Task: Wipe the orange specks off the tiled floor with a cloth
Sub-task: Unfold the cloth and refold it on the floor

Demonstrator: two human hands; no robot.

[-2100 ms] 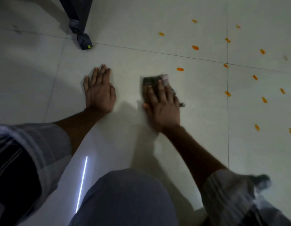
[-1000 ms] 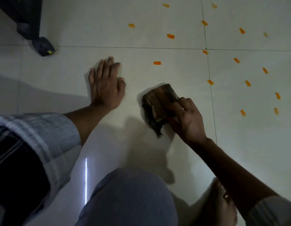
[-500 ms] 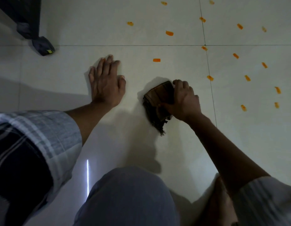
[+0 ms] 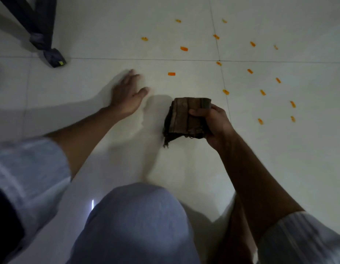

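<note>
My right hand (image 4: 214,122) pinches the folded brown cloth (image 4: 186,117), thumb on top; my left hand (image 4: 127,94) lies spread on the tiled floor (image 4: 89,82), orange specks (image 4: 171,74) beyond.

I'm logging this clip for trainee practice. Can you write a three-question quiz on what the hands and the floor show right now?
1. True or false: the right hand grips the folded cloth.
2. Where is the left hand? A) on the cloth B) spread near the floor tiles, holding nothing C) on the dark furniture leg
3. Fill in: the orange speck nearest the left hand lies to the ___ of the tile cross joint.

Key: 1 true; 2 B; 3 left
</note>
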